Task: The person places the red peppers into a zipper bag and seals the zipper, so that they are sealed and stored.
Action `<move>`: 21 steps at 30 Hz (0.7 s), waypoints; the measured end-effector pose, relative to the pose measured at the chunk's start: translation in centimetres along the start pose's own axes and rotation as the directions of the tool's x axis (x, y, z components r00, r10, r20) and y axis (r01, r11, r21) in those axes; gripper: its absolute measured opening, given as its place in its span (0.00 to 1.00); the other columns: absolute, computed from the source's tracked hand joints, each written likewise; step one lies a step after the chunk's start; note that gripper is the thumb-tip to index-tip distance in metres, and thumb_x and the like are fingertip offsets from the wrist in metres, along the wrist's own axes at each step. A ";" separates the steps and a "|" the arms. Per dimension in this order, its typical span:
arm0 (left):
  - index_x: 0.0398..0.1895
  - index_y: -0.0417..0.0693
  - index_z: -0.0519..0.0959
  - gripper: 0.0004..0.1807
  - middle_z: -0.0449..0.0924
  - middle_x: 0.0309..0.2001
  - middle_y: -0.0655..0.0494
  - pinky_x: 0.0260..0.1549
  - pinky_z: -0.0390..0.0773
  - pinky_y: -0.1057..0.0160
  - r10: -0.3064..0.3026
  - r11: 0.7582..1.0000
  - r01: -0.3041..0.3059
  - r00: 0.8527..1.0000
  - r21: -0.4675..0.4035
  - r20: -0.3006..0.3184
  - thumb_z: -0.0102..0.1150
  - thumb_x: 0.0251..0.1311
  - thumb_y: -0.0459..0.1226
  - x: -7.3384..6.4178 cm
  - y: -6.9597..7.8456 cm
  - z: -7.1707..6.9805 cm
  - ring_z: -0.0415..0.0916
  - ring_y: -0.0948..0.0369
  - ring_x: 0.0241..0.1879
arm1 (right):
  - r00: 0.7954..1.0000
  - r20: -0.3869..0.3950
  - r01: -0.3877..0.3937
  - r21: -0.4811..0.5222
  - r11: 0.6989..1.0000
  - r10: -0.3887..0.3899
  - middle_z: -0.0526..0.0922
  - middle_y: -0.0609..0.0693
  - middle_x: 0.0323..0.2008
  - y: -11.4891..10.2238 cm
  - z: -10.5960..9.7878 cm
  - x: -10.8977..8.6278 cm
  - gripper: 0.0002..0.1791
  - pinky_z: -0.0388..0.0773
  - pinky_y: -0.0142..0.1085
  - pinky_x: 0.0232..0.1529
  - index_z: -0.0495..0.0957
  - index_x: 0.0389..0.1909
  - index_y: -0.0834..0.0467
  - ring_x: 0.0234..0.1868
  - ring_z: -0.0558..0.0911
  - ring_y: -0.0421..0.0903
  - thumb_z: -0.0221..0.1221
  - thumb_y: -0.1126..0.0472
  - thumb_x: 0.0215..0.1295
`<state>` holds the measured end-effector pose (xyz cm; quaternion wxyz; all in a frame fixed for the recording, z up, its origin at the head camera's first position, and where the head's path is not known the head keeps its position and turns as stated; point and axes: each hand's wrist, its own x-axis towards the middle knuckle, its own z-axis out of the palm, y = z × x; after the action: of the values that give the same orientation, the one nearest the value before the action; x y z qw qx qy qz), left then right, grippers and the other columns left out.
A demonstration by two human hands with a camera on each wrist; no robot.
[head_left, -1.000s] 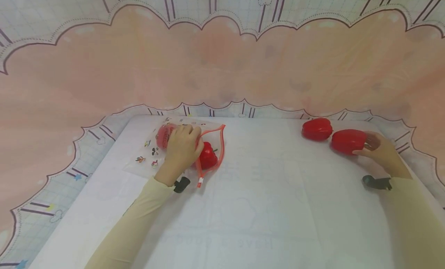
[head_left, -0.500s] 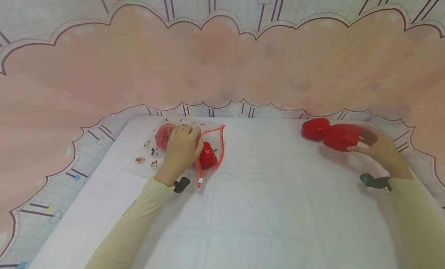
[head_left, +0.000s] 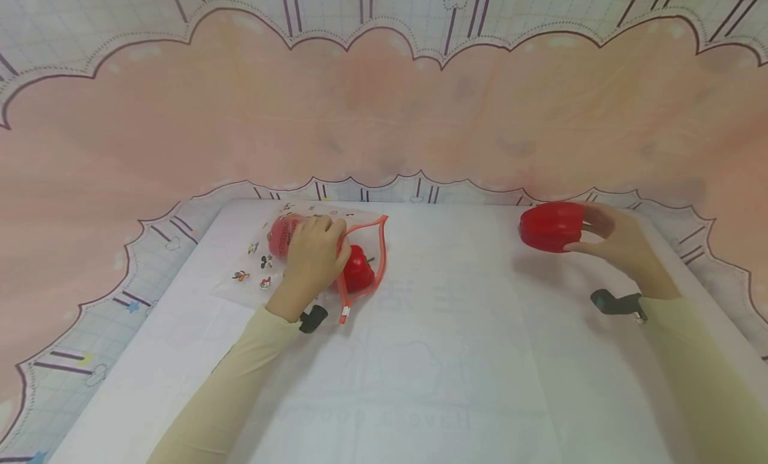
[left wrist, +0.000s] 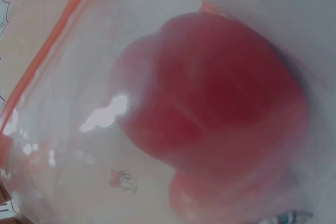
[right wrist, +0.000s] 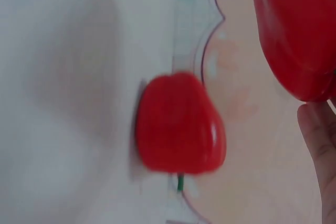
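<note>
My left hand [head_left: 317,257] grips the orange-edged mouth of a clear zip bag [head_left: 240,291] with small cartoon prints, at the table's left. Inside the bag lie red bell peppers; one pepper [head_left: 358,269] with a green stem sits by the opening, another [head_left: 281,236] farther in, also seen blurred through plastic in the left wrist view. My right hand [head_left: 624,241] holds a red bell pepper [head_left: 552,227] above the table at the back right, fingers and thumb about its end. A further pepper [right wrist: 178,124] lies on the table, hidden behind the held one in the head view.
A white sheet with faint lettering covers the table [head_left: 420,357]. A patterned peach curtain [head_left: 384,117] hangs along its back and sides. Dark wrist mounts [head_left: 615,302] stick out below both hands.
My right hand has lifted its pepper off the table and carried it left, over in front of the other one. My left hand and the bag have stayed put.
</note>
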<state>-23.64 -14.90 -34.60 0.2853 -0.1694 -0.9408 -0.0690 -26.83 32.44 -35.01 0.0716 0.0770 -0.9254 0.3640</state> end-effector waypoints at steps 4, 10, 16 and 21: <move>0.36 0.43 0.75 0.08 0.76 0.31 0.47 0.43 0.73 0.53 -0.001 1.000 0.001 1.000 0.001 0.002 0.58 0.54 0.36 0.0 0.0 0.0 0.73 0.51 0.37 | 0.999 0.006 0.043 0.029 0.999 -0.043 0.70 0.54 0.63 -1.1 1.3 0.6 0.46 0.69 0.15 0.40 0.60 0.68 0.49 0.59 0.71 0.52 0.71 0.52 0.47; 0.37 0.43 0.75 0.09 0.76 0.31 0.47 0.43 0.73 0.53 -0.004 1.000 0.004 1.000 0.003 0.009 0.58 0.54 0.37 0.0 0.1 -0.1 0.73 0.51 0.36 | 0.993 0.072 0.087 0.124 0.989 -0.096 0.69 0.57 0.63 -2.8 3.4 1.5 0.44 0.72 0.16 0.40 0.59 0.68 0.53 0.59 0.71 0.55 0.70 0.58 0.49; 0.36 0.43 0.75 0.08 0.76 0.31 0.47 0.43 0.73 0.53 -0.004 1.000 0.004 1.000 -0.002 0.006 0.58 0.55 0.37 0.1 0.1 0.0 0.72 0.51 0.36 | 0.979 0.145 0.120 0.175 0.977 -0.146 0.68 0.60 0.62 -4.5 5.6 1.9 0.45 0.79 0.36 0.49 0.59 0.68 0.57 0.59 0.72 0.60 0.69 0.60 0.49; 0.36 0.43 0.75 0.09 0.76 0.32 0.47 0.44 0.73 0.53 -0.004 1.000 0.004 1.000 -0.007 0.000 0.59 0.54 0.37 0.1 0.2 0.1 0.72 0.51 0.37 | 0.968 0.200 0.110 0.213 0.971 -0.154 0.68 0.59 0.63 -6.0 7.6 2.1 0.45 0.76 0.54 0.51 0.59 0.67 0.56 0.61 0.72 0.59 0.71 0.58 0.47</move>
<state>-23.74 -14.70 -34.64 0.2844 -0.1685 -0.9409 -0.0730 -28.26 22.74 -36.13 -0.0126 0.1845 -0.8792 0.4392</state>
